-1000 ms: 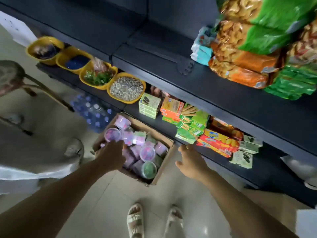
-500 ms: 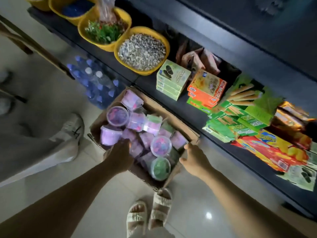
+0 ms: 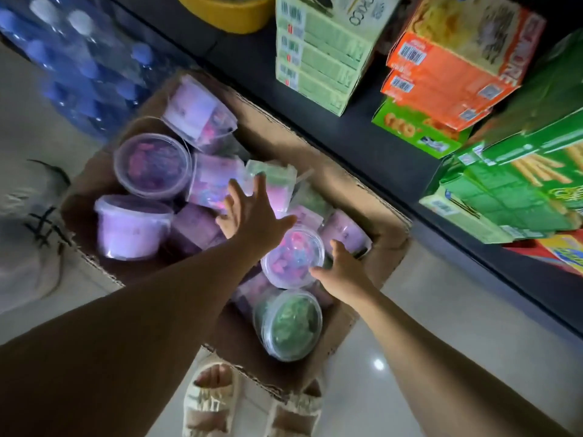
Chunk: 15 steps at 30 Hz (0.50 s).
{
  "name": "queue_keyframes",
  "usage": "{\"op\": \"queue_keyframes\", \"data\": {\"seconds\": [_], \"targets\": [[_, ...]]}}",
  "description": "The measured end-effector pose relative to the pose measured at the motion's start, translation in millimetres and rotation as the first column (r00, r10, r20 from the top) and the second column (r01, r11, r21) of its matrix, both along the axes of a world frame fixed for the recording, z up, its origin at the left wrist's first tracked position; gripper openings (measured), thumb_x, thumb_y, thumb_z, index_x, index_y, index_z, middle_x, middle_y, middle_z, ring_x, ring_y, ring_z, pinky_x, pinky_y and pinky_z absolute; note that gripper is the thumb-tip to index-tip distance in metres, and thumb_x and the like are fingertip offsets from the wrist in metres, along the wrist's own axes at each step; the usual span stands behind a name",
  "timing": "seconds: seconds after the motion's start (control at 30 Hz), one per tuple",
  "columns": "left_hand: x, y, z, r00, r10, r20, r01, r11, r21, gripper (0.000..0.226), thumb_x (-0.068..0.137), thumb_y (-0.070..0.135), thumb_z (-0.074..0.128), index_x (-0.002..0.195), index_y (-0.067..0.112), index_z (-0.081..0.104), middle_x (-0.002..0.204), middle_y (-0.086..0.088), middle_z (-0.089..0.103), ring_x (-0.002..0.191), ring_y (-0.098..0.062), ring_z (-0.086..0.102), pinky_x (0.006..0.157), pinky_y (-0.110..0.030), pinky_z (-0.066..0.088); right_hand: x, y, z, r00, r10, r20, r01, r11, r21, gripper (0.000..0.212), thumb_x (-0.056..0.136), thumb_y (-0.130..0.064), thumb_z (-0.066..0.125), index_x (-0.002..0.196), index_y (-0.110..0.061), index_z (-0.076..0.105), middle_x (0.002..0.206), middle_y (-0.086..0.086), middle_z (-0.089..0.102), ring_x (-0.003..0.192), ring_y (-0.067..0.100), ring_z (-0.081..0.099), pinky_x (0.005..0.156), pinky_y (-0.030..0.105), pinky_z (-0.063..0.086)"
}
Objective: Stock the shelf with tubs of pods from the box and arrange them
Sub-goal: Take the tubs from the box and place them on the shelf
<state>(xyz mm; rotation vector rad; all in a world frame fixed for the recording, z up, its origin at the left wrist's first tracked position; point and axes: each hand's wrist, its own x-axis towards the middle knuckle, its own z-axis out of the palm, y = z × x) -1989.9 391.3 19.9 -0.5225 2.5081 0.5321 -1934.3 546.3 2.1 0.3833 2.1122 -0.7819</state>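
While the spread left hand (image 3: pixel 252 212) reaches past it, the pink tub (image 3: pixel 292 259) (lid up) lies touching the half-open right hand (image 3: pixel 342 269).

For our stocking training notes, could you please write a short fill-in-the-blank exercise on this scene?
1. The tubs lie in a ____ box on the floor.
2. The left hand has its fingers ____.
3. The tub nearest the sandals holds ____ pods.

Missing words: cardboard; spread; green
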Motion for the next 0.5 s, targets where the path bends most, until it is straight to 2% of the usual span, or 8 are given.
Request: {"op": "queue_keyframes", "data": {"seconds": [0.07,0.13,0.23,0.37,0.43,0.5], "targets": [[-4.4,5.6,-10.6,0.998,0.021,-0.063,-0.023,0.999,-0.028,0.090,0.071,0.055,0.072,0.140,0.029,0.020,0.147,-0.016,0.016,0.131,-0.040,0.031,0.099,-0.055,0.037,0.8,-4.4,-13.4,0.999,-0.038,0.006,0.039,0.999,-0.026,0.064,0.088,-0.028,0.061,0.140,-0.008,0.031,0.140,0.010,0.046,0.125,0.025,0.047,0.085,0.023,0.037],[-8.8,8.4,-20.6,0.990,0.017,-0.140,-0.027,0.997,-0.070,0.087,0.070,0.051,0.073,0.137,0.026,0.023,0.140,-0.015,0.023,0.124,-0.038,0.035,0.092,-0.051,0.041,1.7,-6.1,-28.0,0.997,-0.048,-0.064,0.048,0.999,0.001,0.050,0.087,-0.026,0.063,0.129,-0.007,0.043,0.127,0.011,0.056,0.113,0.026,0.055,0.075,0.020,0.037],[-16.1,2.1,-22.2,0.984,0.030,-0.178,-0.039,0.998,-0.046,0.081,0.072,0.043,0.074,0.134,0.023,0.027,0.129,-0.016,0.030,0.117,-0.038,0.040,0.083,-0.045,0.043,1.9,-5.4,-35.4,0.987,-0.055,-0.153,0.058,0.998,0.019,0.041,0.086,-0.024,0.064,0.122,-0.009,0.048,0.118,0.012,0.060,0.102,0.025,0.060,0.070,0.021,0.039],[-23.5,-13.0,-2.5,0.980,0.149,-0.130,-0.131,0.982,0.137,0.073,0.074,0.040,0.070,0.130,0.018,0.030,0.124,-0.019,0.034,0.111,-0.042,0.046,0.090,-0.047,0.045,1.4,-14.4,-22.9,0.982,-0.088,-0.169,0.079,0.995,-0.056,0.023,0.085,-0.018,0.064,0.101,-0.019,0.046,0.109,0.015,0.058,0.088,0.024,0.059,0.069,0.025,0.042],[-24.5,-19.8,13.7,0.972,0.200,-0.121,-0.172,0.963,0.210,0.071,0.076,0.038,0.069,0.131,0.015,0.029,0.124,-0.021,0.035,0.110,-0.043,0.048,0.093,-0.049,0.045,-1.8,-20.4,-13.4,0.982,-0.080,-0.173,0.068,0.995,-0.075,0.023,0.086,-0.016,0.063,0.093,-0.018,0.042,0.106,0.011,0.058,0.089,0.024,0.057,0.075,0.030,0.045],[-20.8,-28.4,32.6,0.967,0.219,-0.132,-0.186,0.957,0.222,0.071,0.077,0.037,0.067,0.132,0.015,0.029,0.128,-0.021,0.037,0.113,-0.039,0.047,0.094,-0.043,0.043,-4.1,-24.9,0.8,0.982,-0.030,-0.186,0.017,0.997,-0.071,0.023,0.087,-0.018,0.062,0.093,-0.016,0.040,0.096,0.005,0.056,0.089,0.023,0.055,0.079,0.032,0.044]]}}
